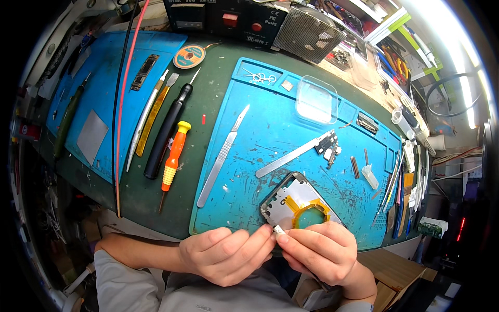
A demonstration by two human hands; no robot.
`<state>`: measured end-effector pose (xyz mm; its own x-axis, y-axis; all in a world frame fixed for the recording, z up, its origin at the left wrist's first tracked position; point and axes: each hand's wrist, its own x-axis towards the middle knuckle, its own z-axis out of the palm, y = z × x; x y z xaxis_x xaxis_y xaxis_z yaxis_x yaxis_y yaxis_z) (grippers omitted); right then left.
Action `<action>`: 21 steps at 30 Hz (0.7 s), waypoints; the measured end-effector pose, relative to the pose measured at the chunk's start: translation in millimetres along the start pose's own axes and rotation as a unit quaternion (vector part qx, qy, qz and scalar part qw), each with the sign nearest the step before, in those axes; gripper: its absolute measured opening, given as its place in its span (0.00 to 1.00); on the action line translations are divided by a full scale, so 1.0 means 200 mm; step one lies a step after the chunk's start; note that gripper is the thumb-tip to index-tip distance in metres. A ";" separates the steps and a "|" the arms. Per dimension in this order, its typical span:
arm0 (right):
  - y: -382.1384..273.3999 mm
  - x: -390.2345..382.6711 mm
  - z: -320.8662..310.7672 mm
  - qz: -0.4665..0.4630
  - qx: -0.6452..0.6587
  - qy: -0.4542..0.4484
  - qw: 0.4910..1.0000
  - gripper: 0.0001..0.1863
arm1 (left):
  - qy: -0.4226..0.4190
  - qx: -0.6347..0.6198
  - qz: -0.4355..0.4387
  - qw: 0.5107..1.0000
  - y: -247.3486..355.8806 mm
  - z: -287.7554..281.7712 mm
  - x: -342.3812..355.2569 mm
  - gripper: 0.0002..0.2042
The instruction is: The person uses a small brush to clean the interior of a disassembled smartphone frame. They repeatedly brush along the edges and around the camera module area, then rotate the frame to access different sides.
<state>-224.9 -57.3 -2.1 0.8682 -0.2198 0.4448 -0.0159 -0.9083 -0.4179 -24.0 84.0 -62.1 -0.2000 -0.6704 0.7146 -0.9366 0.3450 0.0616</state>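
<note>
My left hand (224,255) and my right hand (323,251) meet at the mat's near edge, fingertips pinched together. Between them is a small white part with a dark end (279,230), too small to name. The right thumb and finger grip it; the left fingertips close at its dark end. Just beyond lies a phone housing (280,204) with a grey metal inner plate. A roll of amber tape (296,221) rests on it, partly behind my right hand.
On the blue mat (249,208) lie a scalpel (222,158), a flat metal spudger (291,154), small circuit boards (327,147) and a clear plastic box (316,101). An orange screwdriver (175,156) and a black-handled tool (169,130) lie left. Tweezers and pens line the right.
</note>
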 end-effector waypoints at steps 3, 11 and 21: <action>0.00 0.00 0.00 -0.003 -0.007 -0.002 1.000 0.18 | -0.001 0.005 0.005 1.000 0.00 0.00 0.00 0.10; 0.00 0.00 0.01 0.004 0.013 0.005 1.000 0.17 | -0.006 0.008 0.002 1.000 0.00 0.00 0.01 0.10; 0.01 0.01 0.00 0.002 0.014 0.008 1.000 0.19 | -0.009 0.003 0.001 1.000 0.00 -0.01 0.00 0.11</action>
<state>-224.2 -59.1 -1.6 0.8605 -0.2298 0.4547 -0.0056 -0.8967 -0.4427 -23.1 84.2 -60.7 -0.2078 -0.6814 0.7018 -0.9375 0.3435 0.0559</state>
